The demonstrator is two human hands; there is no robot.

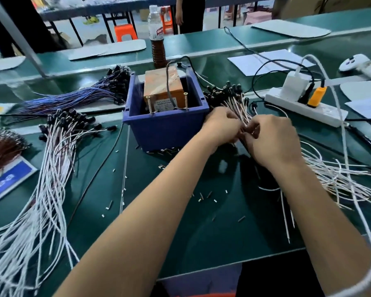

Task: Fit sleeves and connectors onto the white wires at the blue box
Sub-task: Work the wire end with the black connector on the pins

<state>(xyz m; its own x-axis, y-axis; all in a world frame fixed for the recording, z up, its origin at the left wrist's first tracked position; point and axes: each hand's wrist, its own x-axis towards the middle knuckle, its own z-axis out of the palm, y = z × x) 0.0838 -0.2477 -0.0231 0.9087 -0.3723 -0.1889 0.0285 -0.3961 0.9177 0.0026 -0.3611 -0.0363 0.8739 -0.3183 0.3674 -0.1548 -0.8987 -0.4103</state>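
Note:
The blue box (169, 125) stands at the table's middle with an orange device (163, 86) inside it. Just right of it lies a bundle of white wires (236, 106) tipped with black connectors (223, 91). My left hand (221, 127) and my right hand (272, 138) meet over this bundle, fingers curled and pinching wires between them. What sits at the fingertips is hidden. More white wires (338, 179) fan out to the right under my right wrist. Small loose sleeves (201, 196) lie scattered on the green mat.
A large pile of white wires with black connectors (58, 146) lies at left, blue wires (73, 97) behind it. A white power strip (304, 106) with plugs sits at right, a bottle (157, 39) behind the box, papers (263, 61) and a white controller (360, 65) far right.

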